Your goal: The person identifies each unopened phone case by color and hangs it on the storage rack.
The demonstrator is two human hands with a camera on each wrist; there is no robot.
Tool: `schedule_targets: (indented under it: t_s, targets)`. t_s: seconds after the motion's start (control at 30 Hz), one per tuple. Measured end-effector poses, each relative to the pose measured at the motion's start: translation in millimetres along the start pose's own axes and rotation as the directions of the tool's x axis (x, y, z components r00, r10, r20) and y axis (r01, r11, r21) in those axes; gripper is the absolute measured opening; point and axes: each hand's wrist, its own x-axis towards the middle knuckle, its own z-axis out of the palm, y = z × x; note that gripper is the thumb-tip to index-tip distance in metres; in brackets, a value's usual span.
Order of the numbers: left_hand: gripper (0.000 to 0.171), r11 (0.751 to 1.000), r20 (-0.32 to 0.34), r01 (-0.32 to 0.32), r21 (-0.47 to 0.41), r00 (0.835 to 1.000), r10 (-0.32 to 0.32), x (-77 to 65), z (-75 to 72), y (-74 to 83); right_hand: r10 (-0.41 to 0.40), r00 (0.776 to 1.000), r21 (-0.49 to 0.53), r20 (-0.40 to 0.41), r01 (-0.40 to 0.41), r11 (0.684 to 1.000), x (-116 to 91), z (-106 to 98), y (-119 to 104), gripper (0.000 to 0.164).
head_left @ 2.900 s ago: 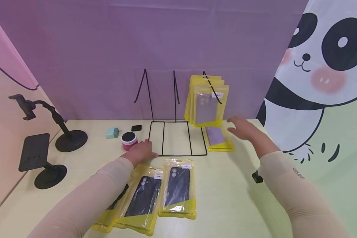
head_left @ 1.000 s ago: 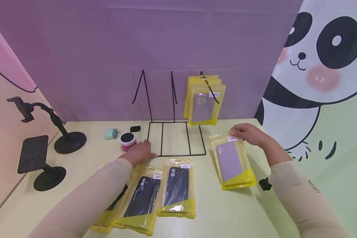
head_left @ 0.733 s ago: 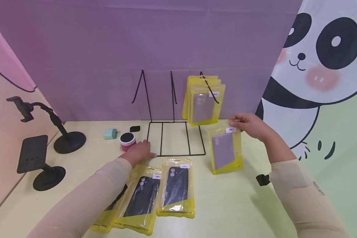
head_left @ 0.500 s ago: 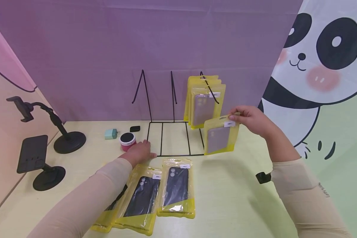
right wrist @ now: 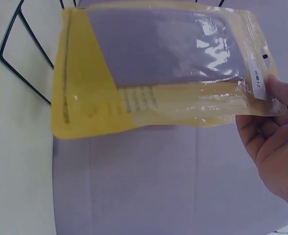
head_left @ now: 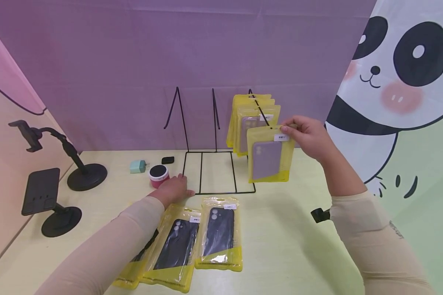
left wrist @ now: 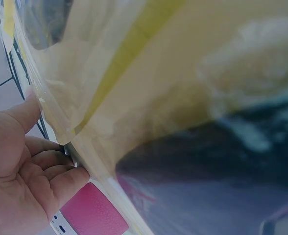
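Observation:
My right hand [head_left: 308, 137] pinches the top right corner of a bagged purple phone case [head_left: 267, 159], held upright in front of the rack's right hook. The hook's tip meets the bag's top edge right by its hang hole. In the right wrist view, thumb and fingers grip the bag [right wrist: 95, 110] beside its white label. Behind it, several similar yellow bags [head_left: 240, 123] hang on that hook. My left hand [head_left: 173, 190] holds the front left corner of the black wire display rack [head_left: 218, 192], its fingers curled in the left wrist view.
Bagged black phone cases [head_left: 219, 231] lie in front of the rack, partly under the left forearm. A pink jar [head_left: 159, 176], a mint charger plug [head_left: 138, 166] and a small black object [head_left: 167, 159] sit left of the rack. Two phone stands [head_left: 86, 176] stand far left.
My right hand has picked the bagged purple case up from the table beside the rack, then raised it up and leftward to the right hook. The left hand has stayed at the rack.

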Motion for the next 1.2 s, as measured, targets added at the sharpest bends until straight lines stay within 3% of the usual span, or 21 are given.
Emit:
schedule_targets:
  t_s: [0.57,0.87,0.97,1.03,1.13,1.2]
  targets:
    - [0.076,1.0,-0.008,-0.01,0.028,1.0,0.01,2.4,2.4,-2.1,0.088,0.995,-0.142,-0.043,-0.094,0.986,37,18,2,0.03]
    - [0.076,1.0,-0.006,0.006,0.02,1.0,-0.006,2.7,2.8,0.1,0.145,0.989,-0.145,-0.02,-0.147,0.979,47,18,3,0.033]
    - [0.075,1.0,-0.016,0.001,0.027,1.0,0.0,2.0,2.5,0.6,0.11,0.993,-0.119,-0.046,-0.115,0.986,42,14,1,0.037]
    - [0.075,1.0,-0.021,-0.001,0.028,1.0,0.002,1.6,2.5,0.9,0.051,0.993,-0.127,-0.11,-0.065,0.99,36,10,-4,0.04]
    - [0.075,1.0,-0.023,-0.004,0.022,1.0,0.005,0.8,2.4,1.3,-0.08,0.97,-0.152,-0.23,0.045,0.987,20,8,-17,0.039]
    - [0.075,1.0,-0.023,-0.002,0.014,1.0,0.002,0.2,2.0,1.2,-0.168,0.952,-0.162,-0.254,0.13,0.978,7,10,-25,0.035]
